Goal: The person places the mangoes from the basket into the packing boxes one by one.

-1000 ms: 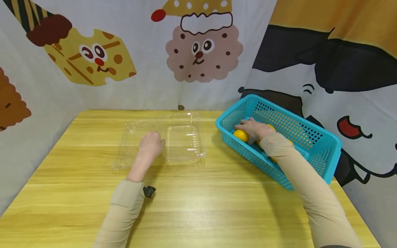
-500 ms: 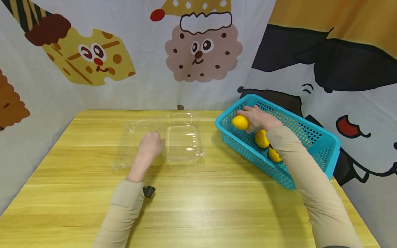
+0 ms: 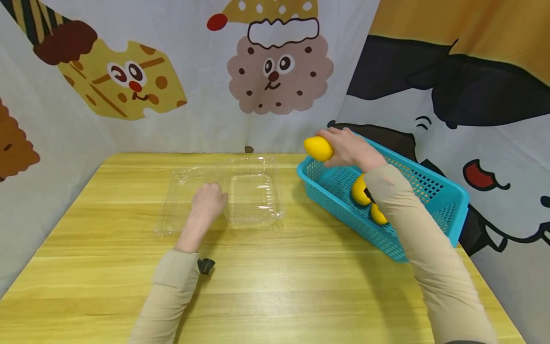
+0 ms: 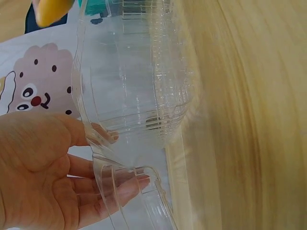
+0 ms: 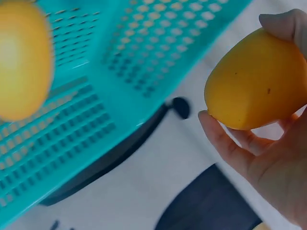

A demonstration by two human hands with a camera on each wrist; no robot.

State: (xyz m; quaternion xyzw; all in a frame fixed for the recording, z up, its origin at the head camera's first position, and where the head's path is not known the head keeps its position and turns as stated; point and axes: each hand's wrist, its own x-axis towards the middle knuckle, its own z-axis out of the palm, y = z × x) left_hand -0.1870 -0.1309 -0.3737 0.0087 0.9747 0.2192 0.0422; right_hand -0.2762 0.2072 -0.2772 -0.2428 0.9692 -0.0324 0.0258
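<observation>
Over the blue basket point(image 3: 447, 198), a lemon point(image 3: 318, 148) in the right hand point(image 3: 350, 149), with the clear container point(image 3: 253, 196) off to its left

Thumb and fingers of the right hand are clamped on the lemon, its long axis close to level and its pointed end aimed left, away from the palm. It hangs above the basket's left end, apart from two other lemons point(image 3: 357, 190) lower down inside. From there the container, spread on the desk point(image 3: 266, 286) as two halves side by side, lies to the left and below; its right half is the closer one. So the direction that counts, I judge, is leftward and down, across the strip of desk between basket and container. The left hand point(image 3: 208, 199) is the nearer one to the container: its fingers reach over where the halves join, digits on either side. Whether they pinch the plastic or merely rest on it, I cannot tell.
</observation>
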